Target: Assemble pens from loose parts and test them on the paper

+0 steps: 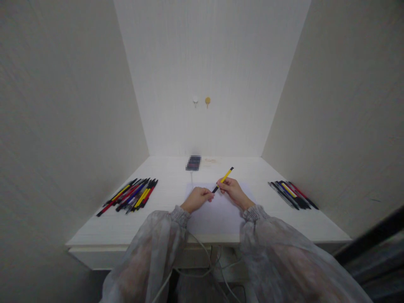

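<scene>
Over the middle of the desk, my right hand point(232, 191) grips a yellow pen point(226, 175) with black ends. The pen is tilted, its upper end pointing away to the right. My left hand point(198, 199) is closed, thumb and fingertips pinched at the pen's lower black end. Whether that end is a separate cap cannot be made out. Beneath both hands lies a pale sheet of paper point(216, 219).
On the left lies a pile of mixed pens point(131, 195); a smaller group of pens point(293, 195) lies right. A dark blurred device point(193, 163) with a cable stands near the back wall. White cables point(202, 273) hang below the desk's front edge. Walls enclose both sides.
</scene>
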Action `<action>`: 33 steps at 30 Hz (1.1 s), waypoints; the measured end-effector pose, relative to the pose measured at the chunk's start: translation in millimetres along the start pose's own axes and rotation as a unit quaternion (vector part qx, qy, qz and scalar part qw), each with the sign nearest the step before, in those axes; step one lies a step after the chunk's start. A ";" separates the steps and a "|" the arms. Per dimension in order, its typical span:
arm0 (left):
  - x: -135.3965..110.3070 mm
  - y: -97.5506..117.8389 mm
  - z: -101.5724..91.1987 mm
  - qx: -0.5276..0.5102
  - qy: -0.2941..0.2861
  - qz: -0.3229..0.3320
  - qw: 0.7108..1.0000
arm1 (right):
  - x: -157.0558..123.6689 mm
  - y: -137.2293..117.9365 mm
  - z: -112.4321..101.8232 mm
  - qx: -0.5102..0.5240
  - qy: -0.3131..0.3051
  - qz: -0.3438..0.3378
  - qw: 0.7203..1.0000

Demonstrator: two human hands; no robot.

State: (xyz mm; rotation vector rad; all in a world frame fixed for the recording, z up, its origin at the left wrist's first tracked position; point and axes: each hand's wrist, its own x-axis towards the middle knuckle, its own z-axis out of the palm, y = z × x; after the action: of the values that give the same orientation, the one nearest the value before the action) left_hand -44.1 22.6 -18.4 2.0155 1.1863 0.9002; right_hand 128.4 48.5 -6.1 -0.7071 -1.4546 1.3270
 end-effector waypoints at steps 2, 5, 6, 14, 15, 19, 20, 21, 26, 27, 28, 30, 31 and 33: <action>0.1 2.0 0.1 0.001 -0.002 0.003 1.000 | -0.1 -1.1 0.5 0.008 0.012 -0.005 1.000; -0.1 4.4 -0.7 0.009 -0.003 0.000 1.000 | 0.8 -2.2 1.0 0.028 0.035 0.000 0.999; -0.2 4.7 -1.0 0.014 -0.002 -0.001 1.000 | 1.4 -2.5 0.9 0.038 0.044 0.007 0.998; 0.3 -1.5 -1.1 0.014 -0.004 -0.005 1.000 | 7.1 0.9 -6.4 0.037 0.140 0.015 0.989; 0.8 -2.9 -0.9 0.010 -0.006 -0.007 1.000 | 7.2 1.4 -7.3 0.040 0.136 0.011 0.990; 2.7 -7.4 -0.2 0.007 -0.004 -0.004 1.000 | 5.3 -1.1 -7.2 0.068 0.093 -0.002 0.993; 3.0 -8.0 -0.1 0.007 0.002 -0.004 1.000 | 4.7 -2.7 -6.3 0.076 0.084 -0.003 0.994; 3.3 -8.3 0.0 0.007 0.008 -0.005 1.000 | 4.3 -4.3 -5.4 0.080 0.080 -0.002 0.994; 3.6 -7.5 0.1 0.014 0.024 -0.010 1.000 | 5.7 -5.7 -5.1 0.043 0.134 0.001 0.990; 3.4 -7.2 0.1 0.014 0.022 -0.009 1.000 | 6.6 -4.5 -6.0 0.036 0.143 -0.001 0.989; 3.1 -6.9 0.0 0.014 0.021 -0.008 1.000 | 7.5 -3.1 -6.9 0.031 0.148 -0.004 0.988; 2.4 -6.5 -0.2 0.012 0.016 -0.005 1.000 | 9.1 -0.3 -8.5 0.022 0.155 -0.005 0.988; 2.0 -6.4 -0.2 0.013 0.014 -0.005 1.000 | 9.6 0.9 -9.0 0.019 0.158 -0.004 0.987; 1.2 -6.3 -0.1 0.014 0.010 -0.003 1.000 | 10.1 2.3 -9.5 0.012 0.165 -0.003 0.986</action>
State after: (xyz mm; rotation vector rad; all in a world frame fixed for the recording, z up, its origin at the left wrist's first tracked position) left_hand -46.8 26.2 -22.9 2.0290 1.2216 0.9066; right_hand 133.4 61.7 -6.4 -0.8616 -1.1708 1.1568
